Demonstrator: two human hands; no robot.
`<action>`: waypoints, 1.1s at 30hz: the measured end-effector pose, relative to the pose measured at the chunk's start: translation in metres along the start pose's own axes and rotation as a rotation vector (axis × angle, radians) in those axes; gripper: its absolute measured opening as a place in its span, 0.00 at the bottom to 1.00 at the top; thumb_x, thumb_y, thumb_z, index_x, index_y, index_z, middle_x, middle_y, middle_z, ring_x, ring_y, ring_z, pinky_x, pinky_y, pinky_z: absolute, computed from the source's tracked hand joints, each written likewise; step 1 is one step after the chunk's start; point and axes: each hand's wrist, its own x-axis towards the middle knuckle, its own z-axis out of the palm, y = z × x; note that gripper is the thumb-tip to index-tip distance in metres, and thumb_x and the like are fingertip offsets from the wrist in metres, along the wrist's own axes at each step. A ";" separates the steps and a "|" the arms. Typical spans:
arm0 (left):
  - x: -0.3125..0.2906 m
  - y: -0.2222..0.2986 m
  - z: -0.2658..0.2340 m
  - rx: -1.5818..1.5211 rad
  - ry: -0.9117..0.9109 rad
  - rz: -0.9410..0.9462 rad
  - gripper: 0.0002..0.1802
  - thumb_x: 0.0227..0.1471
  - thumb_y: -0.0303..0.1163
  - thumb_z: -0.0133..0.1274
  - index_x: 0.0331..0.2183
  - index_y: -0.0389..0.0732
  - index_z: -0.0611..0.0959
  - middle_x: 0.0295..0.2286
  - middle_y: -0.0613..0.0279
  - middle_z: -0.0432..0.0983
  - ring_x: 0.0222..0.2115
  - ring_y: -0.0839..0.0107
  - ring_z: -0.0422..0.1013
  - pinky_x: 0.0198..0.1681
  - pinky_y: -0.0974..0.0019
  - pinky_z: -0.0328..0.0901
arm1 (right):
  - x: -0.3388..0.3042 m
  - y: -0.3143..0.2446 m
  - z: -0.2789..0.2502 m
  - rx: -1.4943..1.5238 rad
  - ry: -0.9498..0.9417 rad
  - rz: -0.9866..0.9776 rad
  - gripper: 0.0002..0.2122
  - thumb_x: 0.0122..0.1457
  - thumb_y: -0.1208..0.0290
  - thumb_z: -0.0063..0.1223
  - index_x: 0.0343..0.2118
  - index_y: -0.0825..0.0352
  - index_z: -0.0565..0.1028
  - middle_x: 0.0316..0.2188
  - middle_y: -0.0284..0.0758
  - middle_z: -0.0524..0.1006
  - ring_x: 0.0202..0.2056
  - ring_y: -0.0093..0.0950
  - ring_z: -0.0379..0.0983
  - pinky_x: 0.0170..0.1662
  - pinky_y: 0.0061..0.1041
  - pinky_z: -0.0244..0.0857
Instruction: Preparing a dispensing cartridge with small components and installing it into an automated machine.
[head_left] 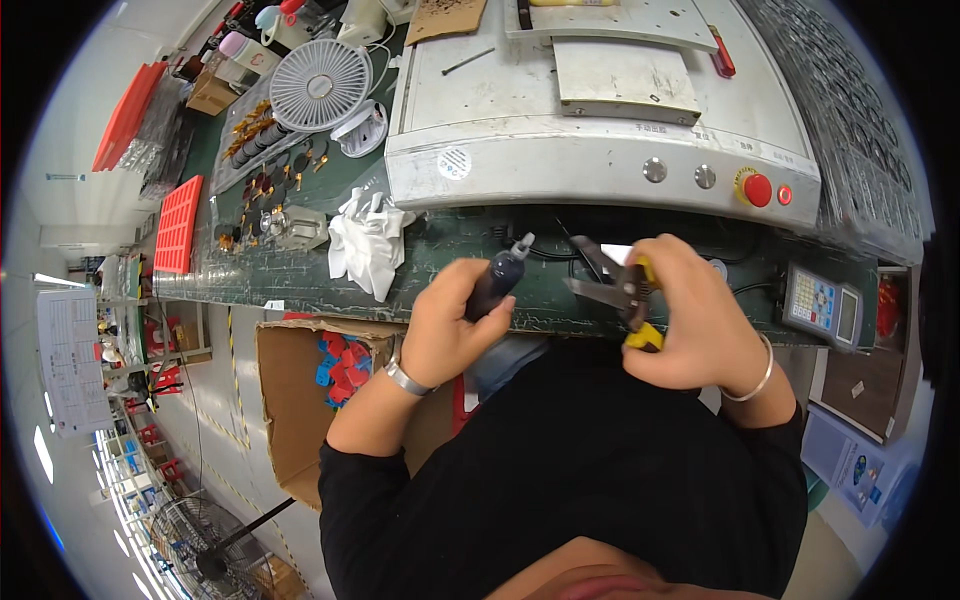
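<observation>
My left hand (448,322) is wrapped round a dark squeeze bottle (496,281). Its pale, narrow nozzle points up and away from me. In my right hand (695,320) is a pair of yellow-handled scissors (634,290), with the blades spread apart and aimed left toward the bottle. The blades and the nozzle do not touch. Both hands are above the front edge of the green workbench (560,305). A black cable (548,252) lies on the bench behind the bottle.
A pale metal machine (540,170) with a red emergency button (755,189) fills the back. White crumpled tissue (365,245), a small desk fan (320,88) and a red tray (180,225) are left; a keypad controller (820,305) is right. A cardboard box (290,410) stands below the bench.
</observation>
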 end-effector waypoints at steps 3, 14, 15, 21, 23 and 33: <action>-0.006 0.002 0.002 0.027 0.028 0.033 0.19 0.40 0.26 0.60 0.38 0.37 0.75 0.24 0.55 0.72 0.23 0.59 0.71 0.27 0.65 0.66 | 0.013 0.003 0.013 0.071 -0.061 0.022 0.24 0.32 0.72 0.59 0.37 0.70 0.65 0.29 0.42 0.67 0.30 0.39 0.67 0.34 0.31 0.63; -0.007 0.006 -0.003 0.146 -0.056 0.168 0.21 0.44 0.31 0.62 0.40 0.36 0.73 0.25 0.52 0.72 0.23 0.57 0.71 0.25 0.64 0.66 | 0.021 0.008 0.032 0.153 -0.102 0.019 0.21 0.33 0.74 0.59 0.35 0.69 0.67 0.21 0.32 0.65 0.22 0.25 0.62 0.26 0.21 0.59; -0.009 0.008 -0.005 0.011 -0.138 0.134 0.20 0.45 0.32 0.61 0.39 0.35 0.73 0.24 0.53 0.71 0.22 0.60 0.71 0.25 0.65 0.65 | 0.021 0.010 0.031 0.151 -0.102 0.023 0.21 0.33 0.74 0.59 0.35 0.69 0.67 0.21 0.32 0.65 0.22 0.25 0.62 0.26 0.21 0.59; -0.015 0.001 -0.020 -1.348 -0.902 -0.422 0.18 0.59 0.41 0.44 0.41 0.34 0.72 0.19 0.63 0.69 0.13 0.77 0.67 0.17 0.76 0.62 | 0.021 0.004 0.018 0.482 -0.302 0.074 0.20 0.31 0.70 0.59 0.32 0.69 0.68 0.17 0.32 0.62 0.19 0.23 0.58 0.23 0.20 0.55; -0.019 -0.002 -0.011 -1.735 -1.025 -0.465 0.22 0.59 0.45 0.43 0.41 0.34 0.71 0.19 0.61 0.69 0.14 0.75 0.68 0.16 0.75 0.63 | 0.021 0.004 0.019 0.556 -0.313 0.088 0.20 0.32 0.70 0.58 0.31 0.69 0.68 0.17 0.30 0.62 0.19 0.21 0.57 0.23 0.19 0.55; -0.021 0.020 -0.004 -0.038 -0.147 -0.022 0.24 0.39 0.26 0.67 0.34 0.36 0.67 0.25 0.65 0.72 0.22 0.84 0.68 0.22 0.78 0.64 | 0.018 0.015 0.026 0.526 -0.330 0.287 0.17 0.34 0.73 0.56 0.30 0.71 0.69 0.17 0.27 0.63 0.21 0.15 0.57 0.23 0.16 0.54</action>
